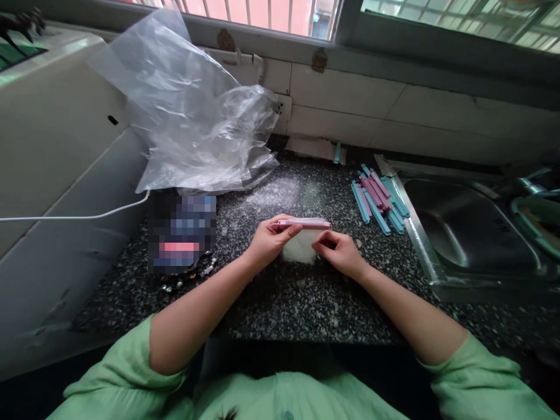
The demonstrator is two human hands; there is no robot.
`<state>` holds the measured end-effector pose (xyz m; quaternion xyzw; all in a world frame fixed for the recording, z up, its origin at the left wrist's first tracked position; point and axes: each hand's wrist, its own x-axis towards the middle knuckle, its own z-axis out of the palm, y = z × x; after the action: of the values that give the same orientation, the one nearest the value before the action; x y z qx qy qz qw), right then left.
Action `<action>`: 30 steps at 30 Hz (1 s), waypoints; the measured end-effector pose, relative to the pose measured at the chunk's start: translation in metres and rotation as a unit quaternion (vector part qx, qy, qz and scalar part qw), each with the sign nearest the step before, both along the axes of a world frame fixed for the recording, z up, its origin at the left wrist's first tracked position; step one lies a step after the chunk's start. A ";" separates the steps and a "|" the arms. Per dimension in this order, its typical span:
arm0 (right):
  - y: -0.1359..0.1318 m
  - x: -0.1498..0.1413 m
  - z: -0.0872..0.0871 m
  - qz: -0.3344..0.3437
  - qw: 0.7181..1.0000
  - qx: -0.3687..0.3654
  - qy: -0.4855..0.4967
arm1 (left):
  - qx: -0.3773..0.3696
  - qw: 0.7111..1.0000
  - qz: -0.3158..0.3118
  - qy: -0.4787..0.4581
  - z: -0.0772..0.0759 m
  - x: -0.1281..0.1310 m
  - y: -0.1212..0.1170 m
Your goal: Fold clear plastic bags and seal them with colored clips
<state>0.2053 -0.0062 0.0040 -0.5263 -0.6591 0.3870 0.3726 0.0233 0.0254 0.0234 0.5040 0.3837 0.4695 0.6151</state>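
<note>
A pink bag-sealing clip (306,223) lies across the top of a small see-through plastic bag (300,248), with a strip of film showing above it. The lower part of this bag looks whitish; its contents are hard to make out. My left hand (273,238) is closed on the clip's left end, thumb along the front. At the bag's right edge my right hand (339,251) is closed in a pinch, just below the clip's right end. To the right, several pink and turquoise sealing clips (378,195) are heaped on the speckled counter (289,309).
A large clear plastic bag (188,111) stands at the back left. Before it lies a blurred-out phone-like object (184,233) with a beaded strap (210,265). A flat packet with a turquoise clip (337,153) rests by the wall. The steel sink (472,227) is at right.
</note>
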 end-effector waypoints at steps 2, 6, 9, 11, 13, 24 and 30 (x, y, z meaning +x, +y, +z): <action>-0.001 0.001 -0.002 -0.003 1.000 0.024 -0.017 | 0.009 1.000 0.001 0.004 0.000 0.000 0.000; 0.003 0.005 -0.008 -0.069 0.992 0.095 -0.050 | 0.024 0.999 0.019 0.013 -0.003 0.000 0.000; 0.007 0.006 -0.011 -0.111 0.971 0.181 -0.108 | 0.034 0.999 0.025 0.030 -0.008 0.001 0.001; 0.009 0.005 -0.012 -0.109 0.954 0.230 -0.160 | 0.030 0.998 0.029 0.039 -0.010 0.002 0.002; 0.010 0.004 -0.012 -0.096 0.938 0.260 -0.208 | 0.019 0.998 0.037 0.047 -0.013 0.003 0.003; 0.047 0.015 -0.012 -0.068 0.885 0.275 -0.369 | -0.003 0.997 0.023 0.075 -0.029 0.008 0.032; 0.076 0.019 -0.007 -0.149 0.875 0.204 -0.414 | 0.023 0.986 0.125 0.110 -0.034 0.026 0.076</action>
<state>0.2245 0.0699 -0.0034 -0.6427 -0.7314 -0.0689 0.2175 0.0497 0.1017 -0.0105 0.5148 0.4983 0.4931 0.4935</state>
